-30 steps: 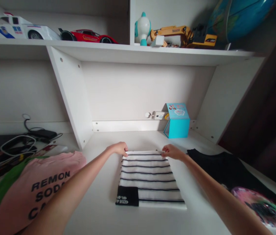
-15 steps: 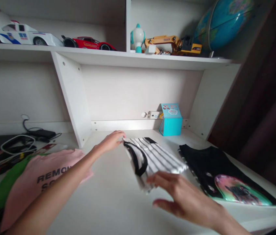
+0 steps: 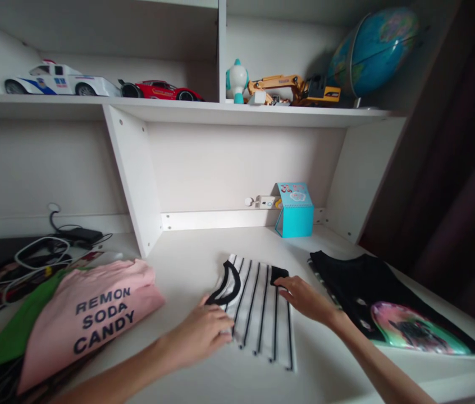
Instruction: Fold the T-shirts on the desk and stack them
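Note:
A folded white T-shirt with black stripes [image 3: 258, 314] lies on the desk in front of me, its black-trimmed neckline at the upper left. My left hand [image 3: 206, 331] is closed at the shirt's left edge, just below the neckline, with part of the cloth hidden by the fingers. At the upper right edge, the fingers of my right hand [image 3: 302, 297] pinch the cloth by a black patch [image 3: 278, 274]. Right of it lies a folded black shirt [image 3: 359, 280] with a shiny, colourful print.
To the left, a pink shirt with lettering [image 3: 103, 303] lies over a green garment [image 3: 10, 331], near tangled cables [image 3: 31, 252]. A blue desk calendar [image 3: 297, 220] stands at the back. The shelf above holds toy vehicles [image 3: 161, 90] and a globe [image 3: 376, 50].
The striped shirt has turned, and its bottom edge now points towards me. My left hand has come nearer along its left side; my right hand has moved up to its upper right edge.

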`<action>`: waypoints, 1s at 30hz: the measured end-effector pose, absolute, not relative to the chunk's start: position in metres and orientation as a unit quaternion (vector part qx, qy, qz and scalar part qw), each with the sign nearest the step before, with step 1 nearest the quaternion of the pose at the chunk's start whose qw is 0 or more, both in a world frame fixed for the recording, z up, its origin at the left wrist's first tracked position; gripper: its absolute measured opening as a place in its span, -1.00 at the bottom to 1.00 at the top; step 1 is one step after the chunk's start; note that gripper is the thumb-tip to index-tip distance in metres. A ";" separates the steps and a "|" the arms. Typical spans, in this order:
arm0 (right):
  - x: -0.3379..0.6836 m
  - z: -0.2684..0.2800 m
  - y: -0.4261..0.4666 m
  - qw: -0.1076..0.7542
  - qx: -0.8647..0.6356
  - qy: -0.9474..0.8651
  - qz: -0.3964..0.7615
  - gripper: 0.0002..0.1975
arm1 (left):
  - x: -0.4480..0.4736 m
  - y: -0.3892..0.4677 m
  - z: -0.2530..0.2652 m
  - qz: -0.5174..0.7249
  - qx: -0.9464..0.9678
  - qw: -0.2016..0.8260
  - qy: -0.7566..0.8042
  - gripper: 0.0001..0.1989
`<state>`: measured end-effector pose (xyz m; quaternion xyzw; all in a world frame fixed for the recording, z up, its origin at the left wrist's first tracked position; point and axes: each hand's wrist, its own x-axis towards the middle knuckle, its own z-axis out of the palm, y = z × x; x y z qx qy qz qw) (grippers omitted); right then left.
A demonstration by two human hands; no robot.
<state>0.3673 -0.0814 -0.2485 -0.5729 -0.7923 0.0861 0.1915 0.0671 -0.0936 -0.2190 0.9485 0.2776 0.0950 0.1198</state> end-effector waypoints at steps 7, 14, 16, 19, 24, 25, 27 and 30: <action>0.382 -0.248 -0.104 0.170 -0.671 -0.717 0.081 -0.75 | 0.025 -0.013 -0.246 0.138 0.828 0.049 0.541 -0.73; 0.367 -0.263 -0.068 0.161 -0.709 -0.668 0.159 -0.74 | 0.043 -0.016 -0.249 0.165 0.783 0.247 0.547 -0.81; 0.360 -0.264 -0.061 0.163 -0.713 -0.657 0.182 -0.72 | 0.044 -0.019 -0.252 0.200 0.741 0.359 0.532 -0.76; 0.355 -0.263 -0.057 0.184 -0.710 -0.646 0.209 -0.74 | 0.044 -0.023 -0.255 0.255 0.682 0.453 0.514 -0.52; 0.367 -0.251 -0.065 0.266 -0.668 -0.654 0.235 -0.68 | 0.065 -0.027 -0.232 0.299 0.687 0.458 0.479 -0.59; 0.374 -0.244 -0.069 0.287 -0.654 -0.659 0.234 -0.61 | 0.074 -0.027 -0.224 0.303 0.699 0.450 0.466 -0.63; 0.396 -0.227 -0.079 0.329 -0.627 -0.669 0.224 -0.58 | 0.100 -0.027 -0.208 0.316 0.724 0.426 0.440 -0.63; 0.452 -0.197 -0.100 0.385 -0.611 -0.664 0.194 -0.66 | 0.154 -0.030 -0.191 0.358 0.756 0.390 0.386 -0.58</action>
